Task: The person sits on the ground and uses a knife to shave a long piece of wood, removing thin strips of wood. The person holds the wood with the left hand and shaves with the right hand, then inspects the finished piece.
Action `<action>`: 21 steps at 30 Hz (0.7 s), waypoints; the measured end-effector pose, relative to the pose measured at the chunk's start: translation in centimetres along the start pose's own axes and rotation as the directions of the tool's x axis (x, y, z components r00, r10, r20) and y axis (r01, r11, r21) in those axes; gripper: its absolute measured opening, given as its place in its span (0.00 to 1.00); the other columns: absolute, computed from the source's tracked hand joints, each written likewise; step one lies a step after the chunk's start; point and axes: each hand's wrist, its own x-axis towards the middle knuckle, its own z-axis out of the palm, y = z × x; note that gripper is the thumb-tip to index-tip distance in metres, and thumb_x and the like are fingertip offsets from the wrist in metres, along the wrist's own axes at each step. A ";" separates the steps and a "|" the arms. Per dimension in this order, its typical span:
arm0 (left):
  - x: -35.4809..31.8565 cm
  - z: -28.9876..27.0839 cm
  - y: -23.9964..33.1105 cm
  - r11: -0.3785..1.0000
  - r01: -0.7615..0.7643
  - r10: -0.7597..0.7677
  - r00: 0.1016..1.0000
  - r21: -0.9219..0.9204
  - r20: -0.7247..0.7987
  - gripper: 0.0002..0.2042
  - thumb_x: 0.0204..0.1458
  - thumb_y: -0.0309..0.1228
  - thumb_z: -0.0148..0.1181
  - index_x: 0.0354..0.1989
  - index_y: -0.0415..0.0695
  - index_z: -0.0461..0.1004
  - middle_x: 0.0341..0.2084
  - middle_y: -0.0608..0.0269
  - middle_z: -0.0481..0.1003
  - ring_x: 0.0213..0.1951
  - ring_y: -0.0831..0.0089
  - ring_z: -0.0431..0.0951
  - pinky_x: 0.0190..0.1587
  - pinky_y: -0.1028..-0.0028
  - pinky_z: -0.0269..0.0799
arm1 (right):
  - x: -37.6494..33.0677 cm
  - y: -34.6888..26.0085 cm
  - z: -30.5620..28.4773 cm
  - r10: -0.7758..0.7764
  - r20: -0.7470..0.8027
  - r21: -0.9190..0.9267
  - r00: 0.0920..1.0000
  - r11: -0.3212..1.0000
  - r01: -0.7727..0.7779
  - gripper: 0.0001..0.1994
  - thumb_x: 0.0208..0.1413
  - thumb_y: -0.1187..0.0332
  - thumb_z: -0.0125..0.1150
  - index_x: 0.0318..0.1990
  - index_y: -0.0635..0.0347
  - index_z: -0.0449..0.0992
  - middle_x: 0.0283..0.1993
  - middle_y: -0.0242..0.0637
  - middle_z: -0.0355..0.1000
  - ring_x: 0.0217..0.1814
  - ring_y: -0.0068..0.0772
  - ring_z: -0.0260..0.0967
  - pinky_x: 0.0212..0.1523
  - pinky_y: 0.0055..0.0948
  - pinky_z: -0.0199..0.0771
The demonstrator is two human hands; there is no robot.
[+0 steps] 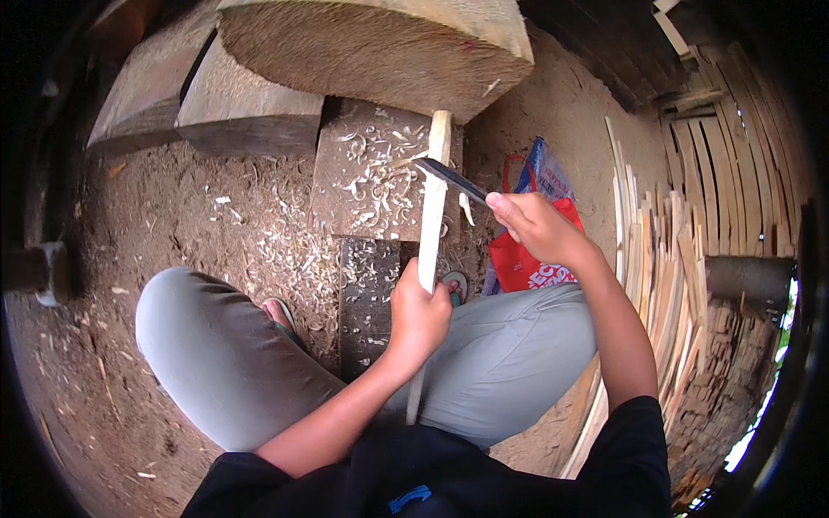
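One package shows: a soft red shopping bag (527, 259) lying on the dirt floor a little right of the frame's centre, under the person's right wrist. Its lower body is red with white print. A crumpled blue and white panel rises from its upper part toward the upper right, and a thin red handle loops at its upper left. No signs or screens are in view.

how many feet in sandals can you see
2: one sandalled foot beside the left knee, one just right of the left hand gripping the wood strip.
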 end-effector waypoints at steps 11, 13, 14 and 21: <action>-0.1 -0.1 -1.1 0.997 -0.027 0.026 1.000 -0.076 -0.008 0.05 0.51 0.22 0.54 0.35 0.37 0.67 0.24 0.57 0.71 0.27 0.69 0.72 0.33 0.65 0.70 | -0.9 -1.9 -0.9 -0.259 -0.574 -0.321 0.777 0.944 0.078 0.19 0.68 0.50 0.51 0.34 0.57 0.71 0.28 0.45 0.73 0.29 0.55 0.70 0.29 0.46 0.68; -0.1 0.1 -1.5 0.995 -0.019 0.020 1.000 -0.099 0.008 0.05 0.51 0.22 0.54 0.35 0.37 0.67 0.24 0.57 0.70 0.28 0.69 0.71 0.34 0.66 0.69 | 0.4 -1.7 0.3 -0.346 -0.593 -0.410 0.727 0.907 0.097 0.17 0.67 0.52 0.52 0.36 0.56 0.71 0.31 0.45 0.74 0.33 0.55 0.73 0.32 0.49 0.71; -0.1 0.2 -1.3 0.996 -0.010 0.011 1.000 -0.091 0.005 0.05 0.51 0.22 0.54 0.35 0.37 0.67 0.24 0.57 0.70 0.28 0.69 0.71 0.34 0.66 0.69 | 1.0 -1.8 0.8 -0.392 -0.597 -0.455 0.700 0.884 0.107 0.16 0.66 0.52 0.53 0.37 0.56 0.71 0.32 0.45 0.74 0.34 0.55 0.75 0.33 0.51 0.72; 0.1 0.1 -1.2 0.996 -0.017 0.015 1.000 -0.082 -0.018 0.05 0.51 0.22 0.54 0.35 0.37 0.67 0.23 0.57 0.69 0.28 0.69 0.71 0.35 0.66 0.69 | 0.9 -3.4 2.4 -0.369 -0.245 -0.233 0.896 0.920 0.315 0.16 0.67 0.53 0.51 0.37 0.56 0.73 0.33 0.47 0.75 0.37 0.55 0.76 0.34 0.52 0.72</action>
